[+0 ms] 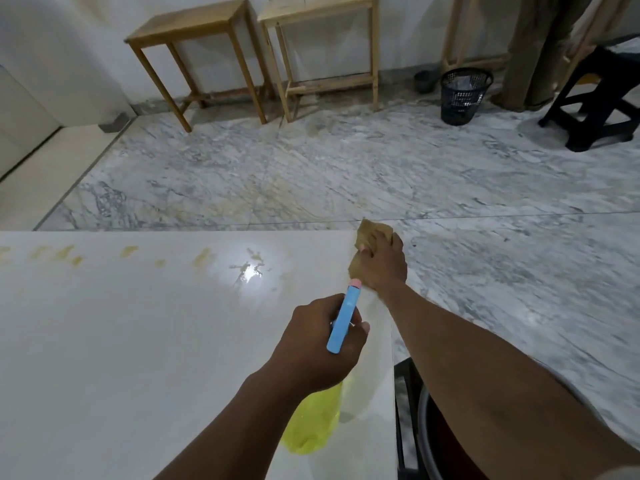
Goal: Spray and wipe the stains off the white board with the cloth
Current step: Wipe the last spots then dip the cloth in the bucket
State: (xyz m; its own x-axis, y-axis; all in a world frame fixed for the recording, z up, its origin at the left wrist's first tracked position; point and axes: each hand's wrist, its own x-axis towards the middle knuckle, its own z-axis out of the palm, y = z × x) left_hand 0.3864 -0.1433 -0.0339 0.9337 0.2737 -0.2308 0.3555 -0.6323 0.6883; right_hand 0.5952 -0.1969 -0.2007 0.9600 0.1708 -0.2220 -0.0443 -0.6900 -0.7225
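Whiteboard [138, 341] cleaning looks to be at an early stage: the smooth, glossy panel lies flat in front of the person, its near part plain and unmarked. Over it the left hand [318, 344] is wrapped tight round a spray bottle [343, 323] with a hard blue trigger head, pink nozzle tip and translucent yellow-green body. Further out, at the board's right corner, the right hand [382, 266] is clenched on a crumpled tan cloth [372, 235] pressed to the edge. Along the far edge, yellowish blotchy stains [202, 257] run leftward in a row, still unwiped, beside wet droplets in the glare. Beyond lies a veined marble floor [346, 174].
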